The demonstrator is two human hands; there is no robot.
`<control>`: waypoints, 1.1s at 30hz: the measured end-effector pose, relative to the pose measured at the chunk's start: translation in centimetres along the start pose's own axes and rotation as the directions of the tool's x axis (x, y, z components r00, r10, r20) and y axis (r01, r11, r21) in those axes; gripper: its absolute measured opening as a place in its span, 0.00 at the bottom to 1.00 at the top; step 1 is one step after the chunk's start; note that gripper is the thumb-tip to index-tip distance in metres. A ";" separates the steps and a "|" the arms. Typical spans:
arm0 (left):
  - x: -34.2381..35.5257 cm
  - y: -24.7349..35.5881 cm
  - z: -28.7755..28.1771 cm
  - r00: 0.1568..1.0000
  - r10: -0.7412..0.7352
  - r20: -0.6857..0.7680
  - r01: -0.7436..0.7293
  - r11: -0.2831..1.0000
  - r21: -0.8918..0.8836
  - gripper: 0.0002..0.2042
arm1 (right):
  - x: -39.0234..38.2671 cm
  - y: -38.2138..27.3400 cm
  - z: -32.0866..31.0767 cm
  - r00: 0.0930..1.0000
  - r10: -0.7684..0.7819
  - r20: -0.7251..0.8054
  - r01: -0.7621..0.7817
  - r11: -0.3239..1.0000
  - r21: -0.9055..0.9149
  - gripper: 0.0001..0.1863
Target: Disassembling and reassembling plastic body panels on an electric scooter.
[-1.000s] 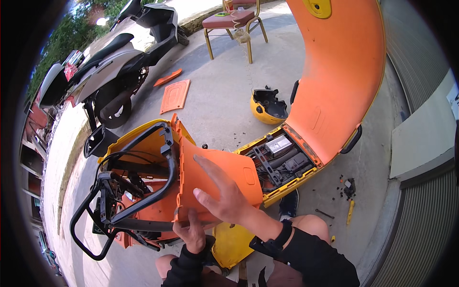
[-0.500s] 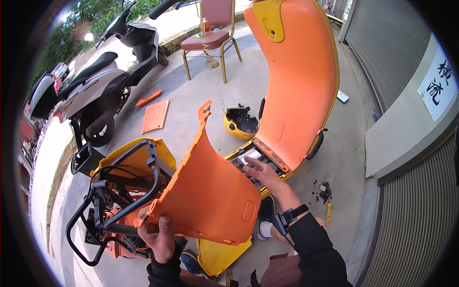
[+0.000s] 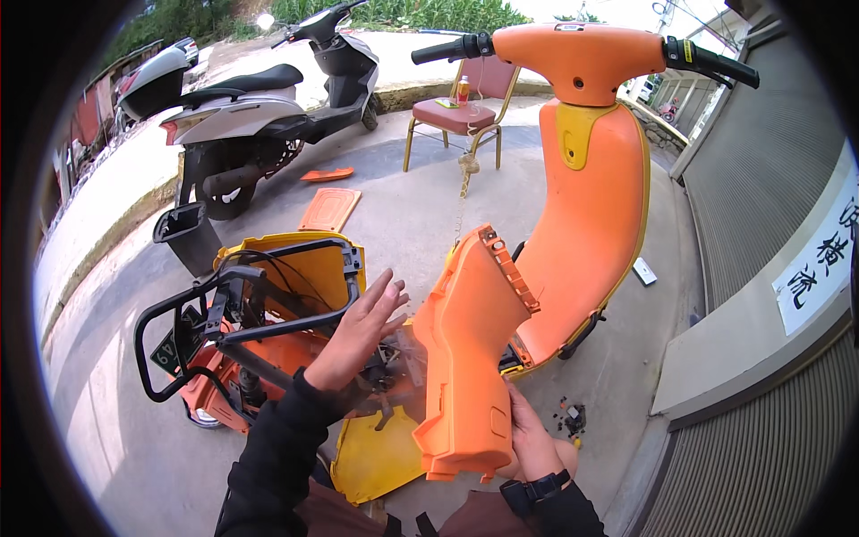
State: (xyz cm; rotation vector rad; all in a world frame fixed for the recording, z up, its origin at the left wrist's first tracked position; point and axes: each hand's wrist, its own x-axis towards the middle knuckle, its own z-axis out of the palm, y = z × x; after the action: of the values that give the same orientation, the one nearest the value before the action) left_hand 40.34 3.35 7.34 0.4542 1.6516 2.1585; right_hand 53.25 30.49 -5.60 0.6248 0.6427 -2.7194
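My left hand (image 3: 362, 327) is raised with its fingers apart and holds nothing, beside the black tubular frame (image 3: 286, 329) of a partly dismantled orange scooter (image 3: 201, 385). My right hand (image 3: 528, 430) grips the right edge of a loose orange body panel (image 3: 461, 358), held upright right of my left hand; some of its fingers are hidden behind the panel. A yellow panel (image 3: 371, 456) lies on the ground below. Behind the held panel rises the scooter's long orange-and-yellow front body (image 3: 586, 242) with black-gripped handlebars (image 3: 577, 58).
A white scooter (image 3: 242, 125) stands back left, near a black bin (image 3: 188, 237). A chair (image 3: 452, 121) holds a bottle (image 3: 463, 91). Flat orange pieces (image 3: 327, 210) lie on the concrete. Small dark parts (image 3: 570, 419) lie at right, beside a wall with a shutter (image 3: 752, 447).
The orange panel has come away from the frame and moved right, now turned upright in my right hand. My left hand has let go and risen. The view has tilted up, showing the handlebars.
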 end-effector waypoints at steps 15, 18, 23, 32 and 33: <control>-4.4 -5.8 3.0 0.924 0.149 -0.351 -0.169 0.985 -0.026 0.17 | 3.2 7.0 3.7 0.949 0.095 -0.301 -0.150 0.975 -0.165 0.31; -2.7 -3.9 2.1 0.947 0.098 -0.305 -0.119 0.992 -0.050 0.16 | 1.7 5.6 6.4 0.904 -0.386 -0.186 0.144 0.684 -0.716 0.48; 0.7 -1.4 2.9 0.981 0.055 -0.187 -0.077 0.991 -0.112 0.18 | 3.2 4.6 8.9 0.659 -0.307 0.687 0.570 -0.392 -0.722 0.64; 0.1 -4.9 4.7 0.937 0.338 0.084 -0.341 0.844 0.415 0.27 | 8.4 6.6 10.2 0.569 -0.609 0.552 0.625 -0.116 -0.772 0.47; -0.1 -5.3 4.2 0.944 0.330 -0.025 -0.282 0.842 0.460 0.24 | 8.6 7.2 10.6 0.557 -0.605 0.570 0.628 -0.142 -0.765 0.44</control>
State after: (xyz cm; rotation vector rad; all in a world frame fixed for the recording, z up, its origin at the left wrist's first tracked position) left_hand 42.96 8.06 3.23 0.7997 2.2895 2.0183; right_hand 44.69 17.76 -3.64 -0.2009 2.9520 -2.0316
